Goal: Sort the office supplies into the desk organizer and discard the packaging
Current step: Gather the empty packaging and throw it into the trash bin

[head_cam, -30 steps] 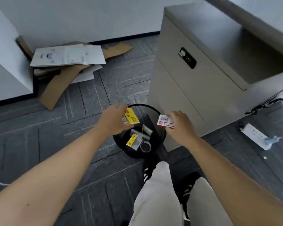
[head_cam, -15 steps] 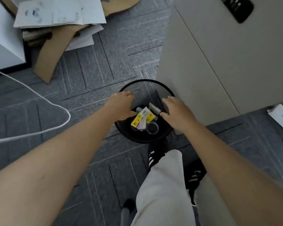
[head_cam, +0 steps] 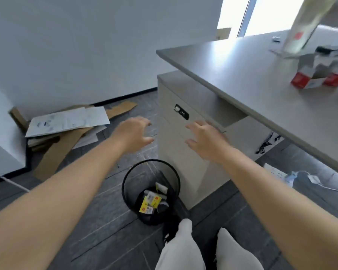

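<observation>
- While both arms reach forward above the floor, the left hand [head_cam: 134,134] hangs with fingers spread and loosely curled, holding nothing.
- Right hand [head_cam: 204,139]: fingers splayed wide, empty, in front of the drawer cabinet [head_cam: 183,152].
- One black mesh bin [head_cam: 129,184] stands on the floor below the hands, touching the cabinet.
- Packaging [head_cam: 149,203] lies in its bottom: yellow cards with red marks, white scraps; count unclear.
- One red-and-white opened box [head_cam: 318,78] on the tabletop [head_cam: 242,75], far right.

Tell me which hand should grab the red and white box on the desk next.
Probably the right hand: it is empty, open, and on the desk's side. The red and white box lies far right; the left hand would have to cross over.
</observation>
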The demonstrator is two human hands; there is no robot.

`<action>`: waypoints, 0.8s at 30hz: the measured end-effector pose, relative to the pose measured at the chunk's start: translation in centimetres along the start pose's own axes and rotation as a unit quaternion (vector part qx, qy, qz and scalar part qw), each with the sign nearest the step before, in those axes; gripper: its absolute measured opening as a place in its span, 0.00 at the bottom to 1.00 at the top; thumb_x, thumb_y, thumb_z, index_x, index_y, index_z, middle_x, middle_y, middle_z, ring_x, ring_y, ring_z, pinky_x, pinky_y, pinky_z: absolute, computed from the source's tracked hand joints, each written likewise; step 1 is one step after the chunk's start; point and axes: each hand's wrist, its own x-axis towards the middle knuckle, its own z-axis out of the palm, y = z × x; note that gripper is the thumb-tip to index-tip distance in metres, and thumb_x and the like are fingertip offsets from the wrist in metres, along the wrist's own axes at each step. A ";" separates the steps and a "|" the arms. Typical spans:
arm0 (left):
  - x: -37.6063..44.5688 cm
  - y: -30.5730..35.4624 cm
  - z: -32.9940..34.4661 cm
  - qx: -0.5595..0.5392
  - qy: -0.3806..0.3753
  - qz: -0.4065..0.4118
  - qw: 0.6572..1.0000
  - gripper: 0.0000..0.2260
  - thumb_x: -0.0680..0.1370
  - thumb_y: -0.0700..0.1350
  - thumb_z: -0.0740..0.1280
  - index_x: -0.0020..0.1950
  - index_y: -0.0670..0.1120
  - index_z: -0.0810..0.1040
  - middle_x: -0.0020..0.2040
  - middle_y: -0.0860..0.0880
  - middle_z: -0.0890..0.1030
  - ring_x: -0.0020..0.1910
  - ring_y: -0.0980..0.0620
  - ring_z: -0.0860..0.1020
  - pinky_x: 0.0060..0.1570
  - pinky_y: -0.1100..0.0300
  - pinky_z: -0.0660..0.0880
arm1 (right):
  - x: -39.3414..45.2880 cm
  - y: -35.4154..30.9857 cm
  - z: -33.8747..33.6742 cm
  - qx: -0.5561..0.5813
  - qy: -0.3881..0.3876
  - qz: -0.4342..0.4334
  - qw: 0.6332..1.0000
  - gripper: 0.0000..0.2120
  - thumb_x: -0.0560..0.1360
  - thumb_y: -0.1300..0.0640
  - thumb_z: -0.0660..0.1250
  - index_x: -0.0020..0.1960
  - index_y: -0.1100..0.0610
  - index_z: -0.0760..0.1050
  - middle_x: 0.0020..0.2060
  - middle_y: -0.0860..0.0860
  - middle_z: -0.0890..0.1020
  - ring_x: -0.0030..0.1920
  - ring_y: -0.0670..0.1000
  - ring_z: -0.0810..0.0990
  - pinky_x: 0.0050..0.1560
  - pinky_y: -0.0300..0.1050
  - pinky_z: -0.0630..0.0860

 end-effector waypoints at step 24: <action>12.6 27.8 -4.4 -0.060 0.090 0.205 0.973 0.31 0.72 0.50 0.67 0.71 0.45 0.58 0.73 0.44 0.61 0.69 0.43 0.64 0.65 0.52 0.66 | -8.9 22.0 -15.5 -0.051 0.158 0.267 0.949 0.26 0.75 0.54 0.62 0.69 0.61 0.59 0.69 0.59 0.63 0.70 0.57 0.60 0.70 0.50 0.58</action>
